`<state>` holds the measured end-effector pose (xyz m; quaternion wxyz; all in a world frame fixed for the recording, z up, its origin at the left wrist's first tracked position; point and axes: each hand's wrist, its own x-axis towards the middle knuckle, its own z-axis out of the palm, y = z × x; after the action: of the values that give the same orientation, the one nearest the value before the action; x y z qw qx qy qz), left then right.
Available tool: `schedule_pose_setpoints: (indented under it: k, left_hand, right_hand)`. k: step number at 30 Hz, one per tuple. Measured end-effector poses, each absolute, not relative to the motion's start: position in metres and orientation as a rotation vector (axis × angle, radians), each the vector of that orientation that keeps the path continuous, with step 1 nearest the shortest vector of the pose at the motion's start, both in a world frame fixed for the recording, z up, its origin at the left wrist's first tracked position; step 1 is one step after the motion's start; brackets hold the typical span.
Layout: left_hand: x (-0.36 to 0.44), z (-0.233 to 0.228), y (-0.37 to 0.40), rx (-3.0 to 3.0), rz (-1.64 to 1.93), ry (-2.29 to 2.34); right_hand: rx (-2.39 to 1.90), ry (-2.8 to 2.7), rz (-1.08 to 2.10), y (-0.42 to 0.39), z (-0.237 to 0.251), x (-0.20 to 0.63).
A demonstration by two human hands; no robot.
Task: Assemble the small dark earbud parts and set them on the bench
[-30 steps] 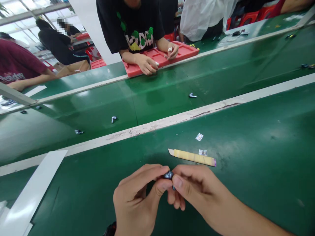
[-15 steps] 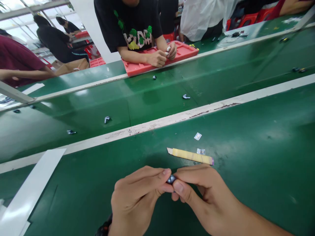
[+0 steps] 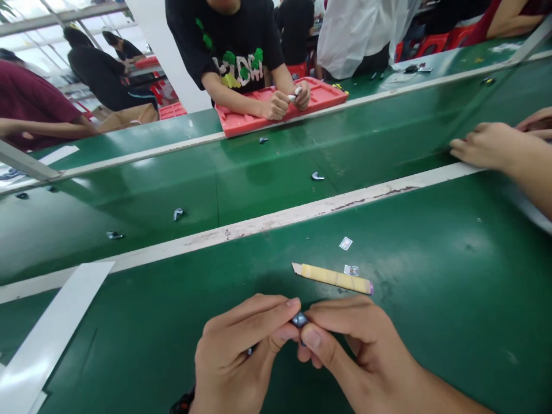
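Between two hands (image 3: 241,356), one dark part (image 3: 299,319)

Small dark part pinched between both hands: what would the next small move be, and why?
Probably a slight turn of the small dark part between the fingertips. The left hand and right hand both have it in a tight grip over the green table, and the paper-wrapped blade lies apart, untouched.
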<state>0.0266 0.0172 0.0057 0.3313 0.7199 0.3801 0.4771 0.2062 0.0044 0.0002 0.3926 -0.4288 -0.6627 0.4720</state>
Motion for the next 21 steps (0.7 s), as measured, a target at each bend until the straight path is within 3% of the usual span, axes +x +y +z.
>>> schedule_pose_setpoints:
  k: [21]
  left_hand:
    - [0.027, 0.0043, 0.0188, 1.797, 1.198, 0.945]
  right_hand:
    - [-1.083, -1.698, 1.222, 0.0043, 0.0039, 0.2083]
